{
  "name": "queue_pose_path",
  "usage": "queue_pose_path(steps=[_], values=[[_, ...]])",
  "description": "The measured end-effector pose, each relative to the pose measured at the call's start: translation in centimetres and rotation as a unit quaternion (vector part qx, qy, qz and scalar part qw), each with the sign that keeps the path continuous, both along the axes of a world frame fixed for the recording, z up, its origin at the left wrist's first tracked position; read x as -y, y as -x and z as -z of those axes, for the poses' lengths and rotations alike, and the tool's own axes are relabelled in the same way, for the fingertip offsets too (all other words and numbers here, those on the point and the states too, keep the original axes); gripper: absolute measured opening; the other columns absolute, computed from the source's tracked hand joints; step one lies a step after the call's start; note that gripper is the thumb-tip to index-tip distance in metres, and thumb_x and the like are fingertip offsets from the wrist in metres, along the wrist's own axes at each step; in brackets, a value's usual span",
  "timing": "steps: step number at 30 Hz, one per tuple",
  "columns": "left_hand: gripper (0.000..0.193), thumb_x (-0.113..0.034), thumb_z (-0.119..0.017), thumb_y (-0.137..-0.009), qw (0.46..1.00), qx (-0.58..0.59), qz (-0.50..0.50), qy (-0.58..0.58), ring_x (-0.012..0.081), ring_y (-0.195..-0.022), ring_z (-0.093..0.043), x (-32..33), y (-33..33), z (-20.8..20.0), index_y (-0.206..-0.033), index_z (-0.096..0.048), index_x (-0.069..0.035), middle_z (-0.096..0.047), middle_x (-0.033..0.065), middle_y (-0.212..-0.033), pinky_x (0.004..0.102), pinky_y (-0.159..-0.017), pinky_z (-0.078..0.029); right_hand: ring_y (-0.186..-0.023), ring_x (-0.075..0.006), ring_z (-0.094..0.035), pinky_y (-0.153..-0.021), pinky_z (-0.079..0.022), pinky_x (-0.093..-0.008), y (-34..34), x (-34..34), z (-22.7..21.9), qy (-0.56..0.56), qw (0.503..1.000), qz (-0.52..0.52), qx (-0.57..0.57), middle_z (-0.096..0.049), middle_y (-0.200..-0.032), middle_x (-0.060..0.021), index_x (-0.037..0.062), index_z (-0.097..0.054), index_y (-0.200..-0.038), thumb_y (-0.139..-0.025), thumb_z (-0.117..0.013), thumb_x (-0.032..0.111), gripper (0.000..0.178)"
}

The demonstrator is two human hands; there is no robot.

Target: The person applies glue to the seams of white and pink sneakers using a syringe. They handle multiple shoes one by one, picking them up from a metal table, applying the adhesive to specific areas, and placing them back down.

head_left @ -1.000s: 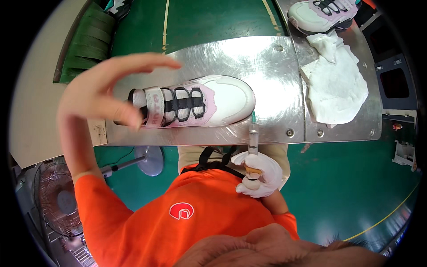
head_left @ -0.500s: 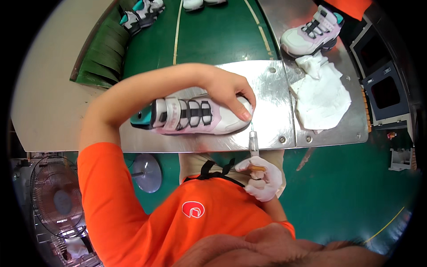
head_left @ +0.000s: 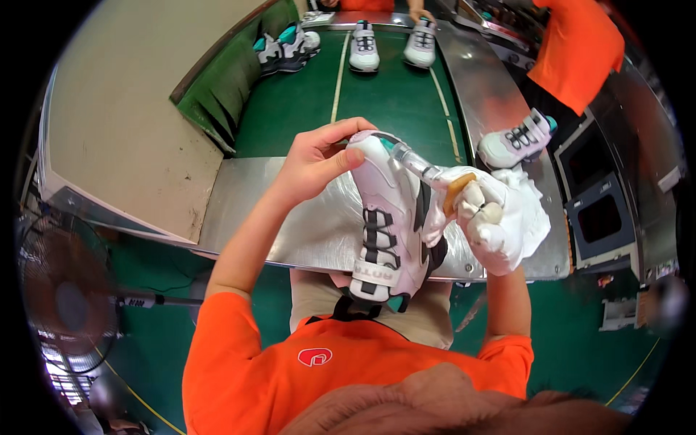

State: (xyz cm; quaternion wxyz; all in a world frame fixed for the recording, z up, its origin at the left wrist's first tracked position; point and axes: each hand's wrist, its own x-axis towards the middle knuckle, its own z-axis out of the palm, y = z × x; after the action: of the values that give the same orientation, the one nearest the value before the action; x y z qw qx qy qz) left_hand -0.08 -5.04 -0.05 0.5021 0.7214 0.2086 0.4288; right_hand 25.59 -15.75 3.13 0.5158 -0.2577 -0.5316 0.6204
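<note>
A white and pale-pink sneaker (head_left: 380,192) with black laces, a strap and teal parts is tipped up at the metal table's front edge, toe away from me and heel toward my lap. My bare left hand (head_left: 319,163) grips its toe, thumb on top and fingers around the front. In my white-gloved right hand (head_left: 489,221) is a clear syringe (head_left: 417,165) with a tan piece near the fingers. Its front end points at the toe's right side, by the sole edge; whether the tip touches is hard to tell.
A white cloth (head_left: 533,206) lies partly behind my right hand, with another sneaker (head_left: 511,145) beyond it. More sneakers (head_left: 364,47) stand on the green conveyor belt (head_left: 290,119). One person's hand (head_left: 420,13) touches a far shoe; another person (head_left: 580,54) stands at the right. A fan (head_left: 71,304) is at the left.
The sneaker has turned from lying sideways to toe-away and tipped up. My left hand has shifted to the toe's left side. My right hand has risen with the syringe from below the table edge.
</note>
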Motion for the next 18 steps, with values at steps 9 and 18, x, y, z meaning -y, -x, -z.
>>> queue_pose_path(steps=[9,18], values=[[0.043,-0.030,-0.058,-0.096,0.984,0.114,-0.111,0.075,0.0092,-0.098,-0.055,-1.8,1.5,6.9,-0.122,-0.056,0.003,-0.063,0.0039,-0.107,0.0235,-0.088,-0.043,-0.072,-0.0257,-0.060,-0.065,-0.054,-0.0362,0.6,-4.2,5.7,0.135,0.991,-0.003,-0.022,-0.058,-0.084,-0.0189,-0.0161,-0.049,-0.108,-0.067,-0.074,0.030,0.066],[0.055,-0.037,-0.059,-0.093,0.976,0.112,-0.122,0.142,0.0126,-0.103,-0.056,-2.6,1.9,8.6,-0.130,-0.051,0.004,-0.061,0.0062,-0.115,0.0263,-0.092,-0.043,-0.071,-0.0173,-0.055,-0.064,-0.048,-0.0277,-0.7,-4.4,9.5,0.094,0.987,0.038,-0.127,-0.054,-0.085,-0.0105,-0.0143,-0.049,-0.109,-0.066,-0.078,0.023,0.064]])
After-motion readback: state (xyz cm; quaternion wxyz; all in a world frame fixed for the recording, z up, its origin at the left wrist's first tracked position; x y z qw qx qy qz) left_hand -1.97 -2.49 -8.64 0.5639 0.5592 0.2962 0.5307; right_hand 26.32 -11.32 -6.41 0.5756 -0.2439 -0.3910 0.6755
